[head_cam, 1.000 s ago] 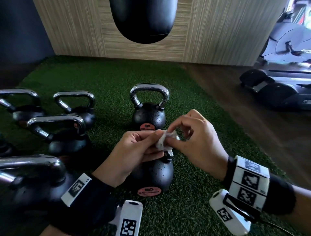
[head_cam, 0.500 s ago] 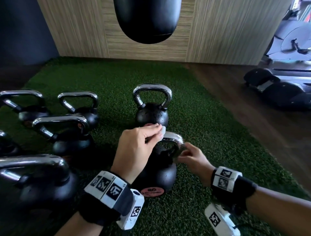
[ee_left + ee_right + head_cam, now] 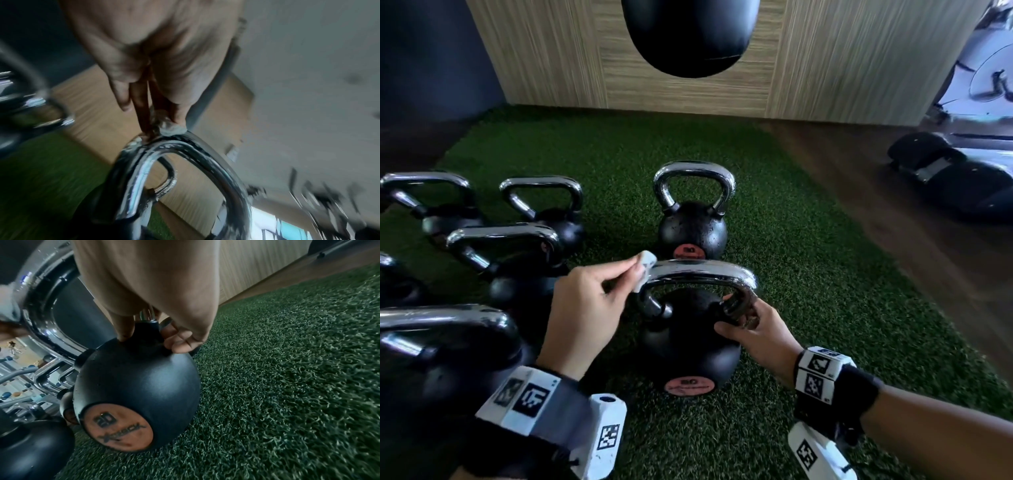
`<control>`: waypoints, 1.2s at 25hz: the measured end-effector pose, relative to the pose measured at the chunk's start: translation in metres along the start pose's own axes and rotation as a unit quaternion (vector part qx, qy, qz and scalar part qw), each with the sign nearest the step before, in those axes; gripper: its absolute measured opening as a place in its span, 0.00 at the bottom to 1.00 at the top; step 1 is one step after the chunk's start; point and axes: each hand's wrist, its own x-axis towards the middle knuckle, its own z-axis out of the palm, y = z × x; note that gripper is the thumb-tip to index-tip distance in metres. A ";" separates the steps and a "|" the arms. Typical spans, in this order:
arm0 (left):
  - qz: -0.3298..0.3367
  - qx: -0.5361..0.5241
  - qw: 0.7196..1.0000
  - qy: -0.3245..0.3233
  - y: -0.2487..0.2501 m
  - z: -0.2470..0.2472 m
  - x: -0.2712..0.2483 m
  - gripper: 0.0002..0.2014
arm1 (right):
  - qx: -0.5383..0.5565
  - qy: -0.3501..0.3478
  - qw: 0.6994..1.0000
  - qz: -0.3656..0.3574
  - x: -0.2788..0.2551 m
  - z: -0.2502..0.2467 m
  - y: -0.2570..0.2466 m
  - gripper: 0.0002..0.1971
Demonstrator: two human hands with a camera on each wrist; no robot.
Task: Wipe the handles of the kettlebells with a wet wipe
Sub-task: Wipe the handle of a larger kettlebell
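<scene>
A black kettlebell [image 3: 688,346] with a chrome handle [image 3: 702,270] stands on green turf in front of me. My left hand [image 3: 585,308] pinches a small white wet wipe [image 3: 643,270] and presses it on the handle's left top corner; the left wrist view shows the wipe [image 3: 170,128] on the chrome handle [image 3: 205,154]. My right hand [image 3: 753,325] grips the right leg of the handle where it joins the ball, its fingers [image 3: 179,344] curled around the stem above the kettlebell [image 3: 135,386]. A second kettlebell [image 3: 691,226] stands just behind.
Several more chrome-handled kettlebells [image 3: 513,260] crowd the left side of the turf [image 3: 808,274]. A black punching bag [image 3: 688,34] hangs above, before a wood-panelled wall [image 3: 842,58]. Dark wooden floor and black gym machine parts [image 3: 955,181] lie to the right.
A second ago both hands held the wipe together above the kettlebell. The right hand then dropped to grip the handle's right leg, and the left hand brought the wipe onto the handle's left top.
</scene>
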 end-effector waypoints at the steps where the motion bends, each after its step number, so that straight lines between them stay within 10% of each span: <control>1: -0.048 -0.028 0.998 0.000 -0.009 -0.003 -0.001 0.10 | -0.010 -0.003 1.000 -0.005 0.000 -0.001 0.000 0.23; 15: -0.217 -0.373 0.901 0.040 -0.067 0.050 -0.062 0.07 | -0.004 -0.064 0.997 -0.035 0.013 -0.012 0.004 0.21; 22: -0.217 -0.290 0.932 -0.020 -0.064 0.054 -0.075 0.08 | 0.017 -0.077 0.997 -0.013 0.018 -0.016 0.010 0.32; 30: -0.158 -0.096 0.983 -0.011 -0.063 0.070 -0.025 0.14 | -0.062 -0.088 0.992 -0.065 -0.020 -0.033 0.015 0.12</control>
